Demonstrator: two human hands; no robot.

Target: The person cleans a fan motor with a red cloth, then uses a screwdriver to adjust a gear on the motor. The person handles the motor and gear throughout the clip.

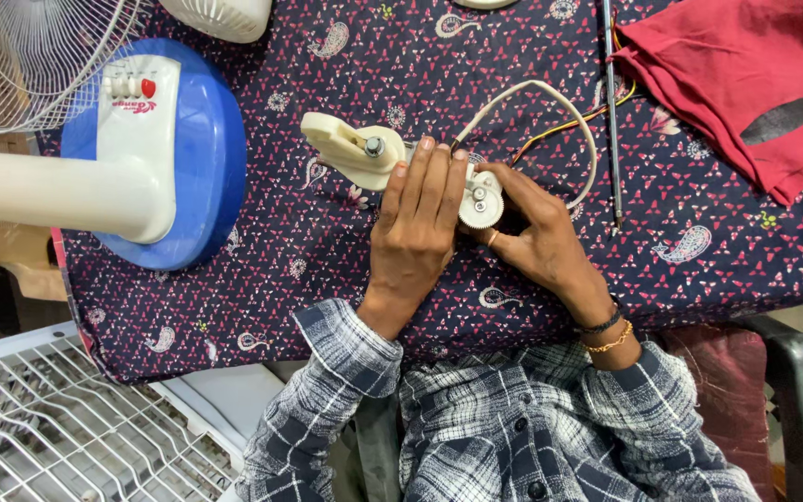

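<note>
A person in a checked blue-and-white shirt is sitting at a worktop (262, 270) covered with a dark patterned cloth, seen from above. Nearest the body, the left hand (417, 223) is lying flat, fingers together and stretched out, pressing down on a cream plastic gear assembly (364, 153) at the middle of the worktop. The right hand (541, 237), wearing a bangle and a dark band at the wrist, is pinching a small white toothed gear (480, 209) between thumb and fingers, at the right end of the assembly.

A white cable (559, 102) is looping away from the assembly, with thin coloured wires (569, 124) beside it. A slim metal rod (611, 112), perhaps a screwdriver, is lying just right of the loop.

Farther off, a table fan's blue base (206, 158) is standing to the left, and a red cloth (745, 84) is lying at the far right. A white wire grille (67, 428) is sitting below the worktop edge.

Risk, as a judgement: the gear looks small and loosely pinched; slipping fingers could drop it off the worktop edge, and tugging could strain the thin wires.
</note>
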